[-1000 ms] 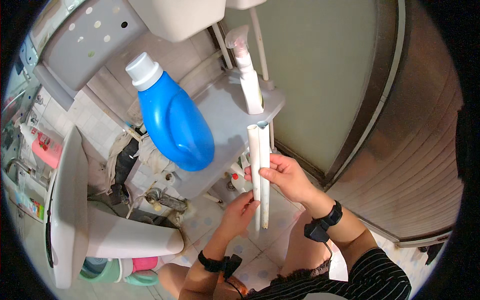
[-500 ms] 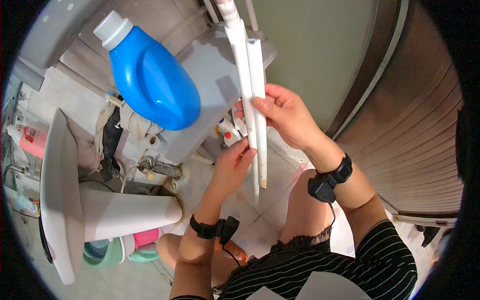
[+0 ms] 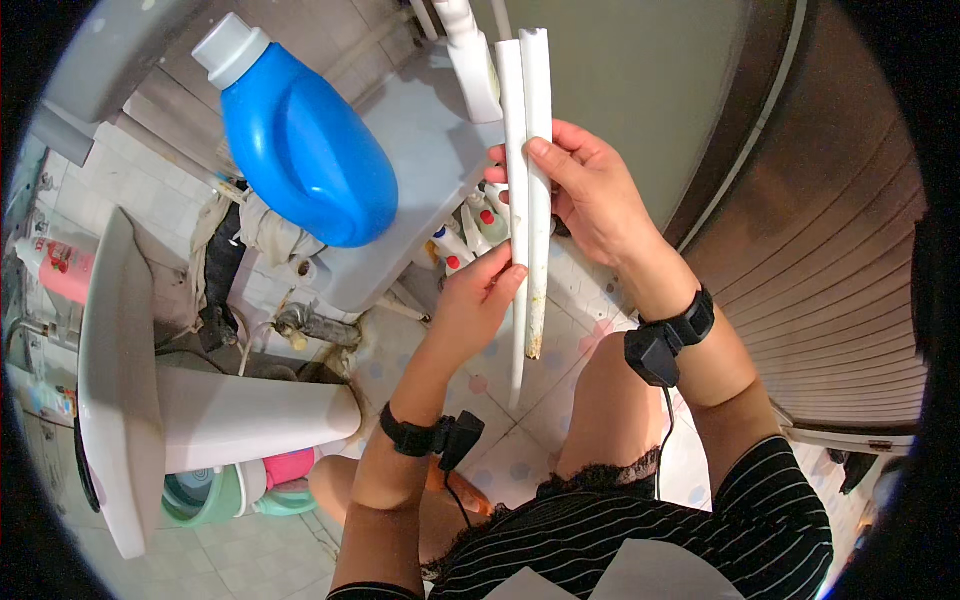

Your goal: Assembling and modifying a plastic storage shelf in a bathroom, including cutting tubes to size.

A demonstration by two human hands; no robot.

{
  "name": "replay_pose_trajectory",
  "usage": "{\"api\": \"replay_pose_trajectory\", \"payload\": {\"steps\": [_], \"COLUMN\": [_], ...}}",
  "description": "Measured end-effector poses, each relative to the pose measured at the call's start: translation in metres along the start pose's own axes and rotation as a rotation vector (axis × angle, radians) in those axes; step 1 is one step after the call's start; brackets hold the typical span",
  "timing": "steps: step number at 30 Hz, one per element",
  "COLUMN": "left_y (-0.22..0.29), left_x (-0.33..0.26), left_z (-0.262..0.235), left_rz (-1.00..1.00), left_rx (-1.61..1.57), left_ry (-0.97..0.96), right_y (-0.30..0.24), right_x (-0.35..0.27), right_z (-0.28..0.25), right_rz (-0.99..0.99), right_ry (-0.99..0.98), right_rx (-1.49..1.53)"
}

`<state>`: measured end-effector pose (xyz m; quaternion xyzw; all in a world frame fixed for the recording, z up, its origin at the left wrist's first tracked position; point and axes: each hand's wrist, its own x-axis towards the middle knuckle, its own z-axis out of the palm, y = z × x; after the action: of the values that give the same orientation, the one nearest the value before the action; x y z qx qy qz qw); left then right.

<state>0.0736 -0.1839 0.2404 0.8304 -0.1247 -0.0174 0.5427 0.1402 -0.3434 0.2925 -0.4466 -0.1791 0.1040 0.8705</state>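
Two white plastic pipes stand side by side in front of me. The thinner one (image 3: 511, 95) is on the left and tapers toward its lower end; the right-hand one (image 3: 537, 95) has a brown-stained lower tip. My right hand (image 3: 598, 200) grips the pair at mid-height, thumb across the right pipe and fingertips showing past the left one. Lower down, my left hand (image 3: 472, 305) pinches the thinner pipe between thumb and fingers. The pipes' upper ends are held up near a white bottle (image 3: 477, 80) on the grey shelf.
A large blue jug (image 3: 305, 150) with a white cap stands on the grey shelf (image 3: 420, 120). Several small bottles (image 3: 478, 225) sit under it. To the left are a white pedestal sink (image 3: 135, 400) and green basins (image 3: 205, 505). A brown folding door (image 3: 820, 250) is at right.
The pipes and both hands have risen slightly. The right pipe's top now reaches just above the left one's, and the white bottle behind shows apart from them.
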Motion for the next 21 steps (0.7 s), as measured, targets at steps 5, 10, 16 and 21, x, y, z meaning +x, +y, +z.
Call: {"api": "replay_pose_trajectory", "payload": {"steps": [5,10,16,21], "left_y": [0.008,0.008,0.006,0.005], "left_x": [0.003,0.006,0.008,0.009], "left_z": [0.001,0.002,0.001,0.003], "left_rz": [-0.005,0.000,0.013,0.000], "left_rx": [-0.018,-0.069,-0.065,-0.054], "left_ry": [-0.044,-0.018,0.007,0.000], "right_y": [-0.006,-0.009,-0.013,-0.006], "right_x": [0.000,0.003,0.006,0.006], "right_z": [0.000,0.001,0.005,0.001], "right_rz": [-0.021,-0.049,-0.042,-0.033], "right_ry": [0.003,0.007,0.015,0.019], "right_rx": [-0.002,0.040,0.027,0.104]}}
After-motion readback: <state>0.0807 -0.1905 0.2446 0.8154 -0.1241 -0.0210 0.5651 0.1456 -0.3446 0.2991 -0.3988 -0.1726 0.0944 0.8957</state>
